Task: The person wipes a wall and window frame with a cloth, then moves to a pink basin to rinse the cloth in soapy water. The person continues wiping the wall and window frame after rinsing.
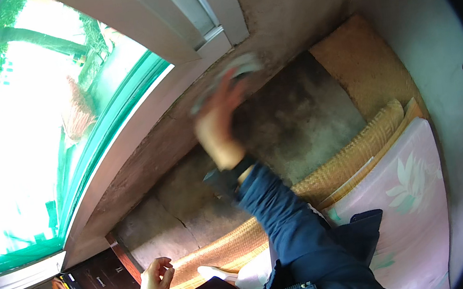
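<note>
My right hand (pixel 221 115), blurred by motion, reaches out against the wall below the window frame. It is on a pale grey-green thing (pixel 243 66), perhaps a cloth, whose edges show beyond my fingers. The sleeve is dark blue, with a black band at the wrist. My left hand (pixel 156 283) is at the lower left, raised with its fingers loosely curled and nothing visible in it. Above my left hand runs the window sill (pixel 134 130), under a window with green mesh (pixel 112 124).
A woven straw mat (pixel 345 152) and a pink floral sheet or pad (pixel 413 209) cover the surface below me. My foot (pixel 217 272) rests near the mat's edge. A dark wooden cabinet (pixel 101 286) stands at the lower left; a pale wall (pixel 433 54) rises at the right.
</note>
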`<state>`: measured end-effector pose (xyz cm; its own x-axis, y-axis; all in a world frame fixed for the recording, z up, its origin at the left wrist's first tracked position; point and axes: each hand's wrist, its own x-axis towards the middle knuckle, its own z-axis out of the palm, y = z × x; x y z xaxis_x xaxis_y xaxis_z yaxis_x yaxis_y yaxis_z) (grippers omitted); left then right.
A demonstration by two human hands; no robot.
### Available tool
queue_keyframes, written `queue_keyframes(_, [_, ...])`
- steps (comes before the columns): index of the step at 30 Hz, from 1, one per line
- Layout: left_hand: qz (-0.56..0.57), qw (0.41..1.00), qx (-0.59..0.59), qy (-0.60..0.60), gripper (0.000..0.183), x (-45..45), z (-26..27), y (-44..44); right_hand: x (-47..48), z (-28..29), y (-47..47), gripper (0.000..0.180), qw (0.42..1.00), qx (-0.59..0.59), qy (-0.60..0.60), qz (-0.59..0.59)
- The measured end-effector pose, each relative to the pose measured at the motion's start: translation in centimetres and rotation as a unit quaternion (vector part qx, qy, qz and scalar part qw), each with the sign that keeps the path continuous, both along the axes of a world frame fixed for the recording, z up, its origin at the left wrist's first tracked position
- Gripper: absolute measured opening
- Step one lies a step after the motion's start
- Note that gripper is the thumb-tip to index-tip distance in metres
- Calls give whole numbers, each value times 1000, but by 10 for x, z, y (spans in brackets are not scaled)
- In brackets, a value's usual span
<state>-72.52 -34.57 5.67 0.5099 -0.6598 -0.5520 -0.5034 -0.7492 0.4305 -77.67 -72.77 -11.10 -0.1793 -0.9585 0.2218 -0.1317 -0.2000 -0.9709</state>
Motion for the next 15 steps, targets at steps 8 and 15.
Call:
queue_keyframes(8, [15,999,34,18,22,2,-5,-4,-70,-51,-79,72,991,-25,124,-37])
queue_keyframes(15, [33,998,2,44,25,3,-13,1,30,-46,44,83,983,103,140,66])
